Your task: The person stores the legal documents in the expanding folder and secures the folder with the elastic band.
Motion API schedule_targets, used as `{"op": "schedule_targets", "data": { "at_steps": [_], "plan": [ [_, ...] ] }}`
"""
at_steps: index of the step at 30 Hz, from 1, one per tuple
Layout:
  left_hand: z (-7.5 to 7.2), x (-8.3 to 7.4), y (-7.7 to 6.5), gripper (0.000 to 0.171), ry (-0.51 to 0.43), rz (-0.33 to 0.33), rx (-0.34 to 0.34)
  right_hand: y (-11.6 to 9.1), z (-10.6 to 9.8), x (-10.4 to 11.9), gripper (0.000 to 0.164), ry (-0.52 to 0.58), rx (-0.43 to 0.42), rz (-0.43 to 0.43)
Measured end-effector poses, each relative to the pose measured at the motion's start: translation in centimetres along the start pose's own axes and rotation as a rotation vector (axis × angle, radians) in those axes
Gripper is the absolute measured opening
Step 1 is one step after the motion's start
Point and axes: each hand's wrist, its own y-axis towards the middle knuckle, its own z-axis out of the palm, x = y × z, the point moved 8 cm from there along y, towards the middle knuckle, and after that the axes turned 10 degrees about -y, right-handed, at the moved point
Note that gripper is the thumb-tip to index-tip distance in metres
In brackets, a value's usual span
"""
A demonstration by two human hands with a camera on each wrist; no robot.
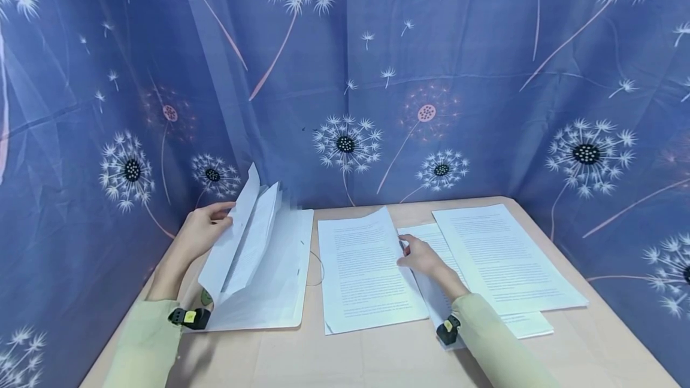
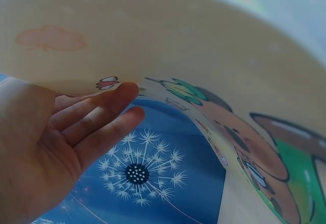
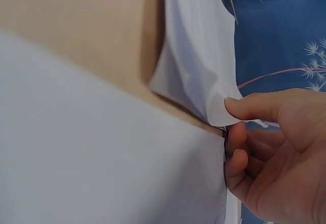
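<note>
Reaching forward in the head view, the left hand (image 1: 200, 231) supports with rather straight fingers the raised folder cover (image 1: 225, 250) at its right; the right hand (image 1: 423, 256) pinches printed sheets (image 1: 369, 271) at its left. Left wrist view alone shows cartoons (image 2: 254, 150) beyond the fingertips; right wrist view, the sheets curling under the thumb.

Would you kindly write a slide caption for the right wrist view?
A right hand pinches the edge of a curling white sheet, with blue dandelion-print cloth beyond.

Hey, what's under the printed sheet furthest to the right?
More printed paper pokes out past the left and near edges of that sheet. Whatever lies beneath its middle is covered and can't be seen.
</note>
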Motion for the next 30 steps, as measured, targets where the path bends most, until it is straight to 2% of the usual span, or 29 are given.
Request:
{"op": "schedule_targets", "data": {
  "at_steps": [10,13,17,25,30],
  "plan": [
    [-0.1,0.1,0.0,0.044,-0.005,0.002,-0.001,0.1,-0.4,-0.1,0.038,-0.015,-0.056,-0.073],
    [0.0,0.0,0.0,0.045,-0.007,-0.003,0.006,-0.1,-0.4,0.3,0.046,-0.047,-0.047,-0.109],
    [0.0,0.1,0.0,0.046,0.000,-0.012,0.018,-0.5,-0.3,1.1,0.071,-0.042,-0.015,-0.142],
    [0.3,0.2,0.1,0.046,0.006,-0.027,0.026,-1.0,0.0,1.8,0.079,0.015,0.018,-0.142],
    [0.3,0.2,0.0,0.047,0.013,-0.045,0.034,-0.8,0.3,1.8,0.086,0.013,0.030,-0.153]
  ]
}}
